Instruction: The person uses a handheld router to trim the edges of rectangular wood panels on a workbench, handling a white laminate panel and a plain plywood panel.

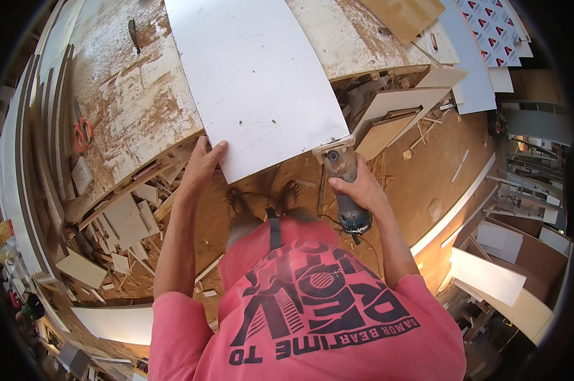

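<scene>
A large white board (258, 76) lies across the worn workbench (128, 95) and juts out over its near edge. My left hand (201, 166) grips the board's near left corner, thumb on top. My right hand (361, 188) is wrapped around a hand-held trim router (343, 184), grey with a teal lower end, whose base presses against the board's near right corner. The router's cord hangs down toward the sawdust-covered floor.
Orange-handled pliers (82, 134) and a dark tool (133, 35) lie on the bench. Offcuts are heaped under the bench at left (122, 222). More panels lean at right (401, 105) and lie on the floor (487, 276). My sandalled feet (265, 197) stand on sawdust.
</scene>
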Demonstrator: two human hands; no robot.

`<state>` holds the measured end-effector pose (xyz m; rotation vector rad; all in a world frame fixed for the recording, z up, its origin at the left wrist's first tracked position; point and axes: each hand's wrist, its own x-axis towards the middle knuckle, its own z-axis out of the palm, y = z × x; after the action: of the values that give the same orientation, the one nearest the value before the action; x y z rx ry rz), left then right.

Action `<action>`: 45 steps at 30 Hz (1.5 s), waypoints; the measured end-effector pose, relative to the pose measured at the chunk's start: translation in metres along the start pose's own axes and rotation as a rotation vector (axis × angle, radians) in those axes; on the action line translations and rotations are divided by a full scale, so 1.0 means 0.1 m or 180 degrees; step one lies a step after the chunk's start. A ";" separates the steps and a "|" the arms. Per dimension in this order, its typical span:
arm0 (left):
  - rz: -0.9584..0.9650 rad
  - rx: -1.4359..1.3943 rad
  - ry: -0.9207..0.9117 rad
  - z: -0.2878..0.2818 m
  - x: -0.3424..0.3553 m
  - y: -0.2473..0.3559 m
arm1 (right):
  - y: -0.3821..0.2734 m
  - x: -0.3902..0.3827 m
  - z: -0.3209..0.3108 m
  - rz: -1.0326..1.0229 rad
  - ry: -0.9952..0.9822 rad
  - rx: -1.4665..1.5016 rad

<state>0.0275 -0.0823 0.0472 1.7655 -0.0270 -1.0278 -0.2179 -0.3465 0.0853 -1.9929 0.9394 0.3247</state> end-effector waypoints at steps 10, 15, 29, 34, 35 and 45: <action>-0.0036 -0.0456 -0.0618 0.04 0.10 -0.02 | -0.43 -0.23 0.82 0.0015 -0.0201 -0.0047; 0.0137 -0.0531 -0.0742 -0.03 0.27 -0.19 | -0.68 -0.40 1.21 0.0037 -0.0191 0.0088; 0.0195 -0.0542 -0.0805 -0.10 0.06 0.03 | -0.95 -0.62 1.79 -0.0056 -0.0031 -0.0072; -0.0130 -0.0591 -0.1028 -0.18 0.14 0.06 | -1.02 -0.74 1.58 0.0046 -0.0095 0.0478; -0.0131 -0.0899 -0.1085 -0.22 0.23 0.05 | -0.99 -0.79 1.51 0.0131 0.0006 0.0530; 0.0271 -0.1390 -0.0703 0.07 0.03 0.44 | 0.09 -0.87 0.60 0.0120 0.1180 0.2400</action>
<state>0.0441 -0.1096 0.0791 1.2432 -0.0143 -1.0698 -0.2759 -0.2585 0.0927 -1.3484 1.1180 -0.3567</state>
